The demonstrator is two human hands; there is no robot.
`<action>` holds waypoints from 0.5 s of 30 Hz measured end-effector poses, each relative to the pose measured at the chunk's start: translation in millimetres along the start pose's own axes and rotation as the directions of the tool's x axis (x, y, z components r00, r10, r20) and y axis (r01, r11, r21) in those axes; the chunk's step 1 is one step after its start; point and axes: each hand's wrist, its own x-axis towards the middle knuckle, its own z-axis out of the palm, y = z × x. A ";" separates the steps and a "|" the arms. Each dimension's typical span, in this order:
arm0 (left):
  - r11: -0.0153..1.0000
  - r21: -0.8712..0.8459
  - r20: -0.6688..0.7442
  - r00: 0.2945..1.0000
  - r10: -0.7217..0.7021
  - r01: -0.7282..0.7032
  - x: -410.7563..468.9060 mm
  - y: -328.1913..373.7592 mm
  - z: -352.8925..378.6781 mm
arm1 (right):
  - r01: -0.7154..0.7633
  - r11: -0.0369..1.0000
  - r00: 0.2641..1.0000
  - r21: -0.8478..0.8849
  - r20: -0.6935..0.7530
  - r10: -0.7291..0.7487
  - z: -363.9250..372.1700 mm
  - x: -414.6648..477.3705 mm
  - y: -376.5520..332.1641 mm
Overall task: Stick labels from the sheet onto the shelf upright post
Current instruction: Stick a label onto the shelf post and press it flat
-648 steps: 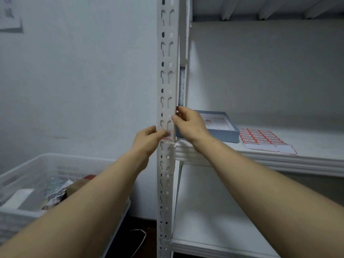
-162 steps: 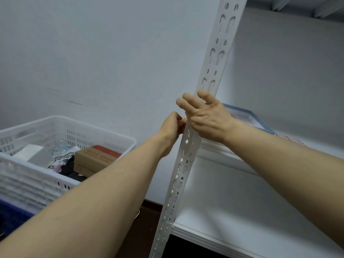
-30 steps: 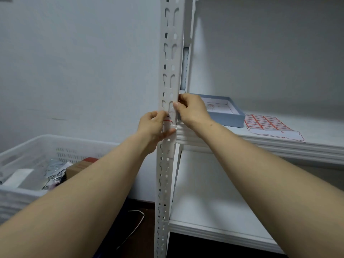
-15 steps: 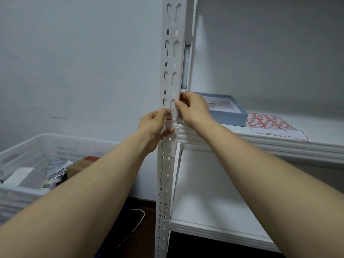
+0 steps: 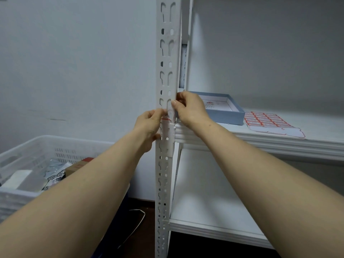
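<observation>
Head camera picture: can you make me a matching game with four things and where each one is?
Things:
1 label sheet
2 blue box
3 white basket
4 small label

Places:
A left of the post
B on the post, held by the left hand and right hand
C flat on the shelf, right of the box
D on the shelf, just behind the right hand

Pairs: 1-C, 2-D, 3-A, 4-B

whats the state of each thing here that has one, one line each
label: held against the upright post, not yet let go
left hand: pinches the label's left edge
right hand: pinches the label's right edge
upright post: vertical, slots bare above the hands
label sheet: lies flat, front rows look peeled
blue box: open, no lid
basket: holds a carton and packets
</observation>
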 end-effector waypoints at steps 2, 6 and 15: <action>1.000 0.016 -0.022 1.000 0.006 -0.006 0.0 0.9 1.4 | -0.001 1.000 1.000 -0.002 -0.004 0.001 0.3 0.0 0.2; 1.000 0.013 -0.036 0.999 0.018 -0.018 0.5 0.9 3.7 | -0.003 1.000 1.000 -0.006 -0.002 0.003 0.4 -0.6 0.0; 0.998 0.064 -0.030 1.000 0.002 0.000 3.2 -1.8 -1.5 | -0.007 1.000 1.000 -0.018 0.009 0.007 0.5 0.1 0.3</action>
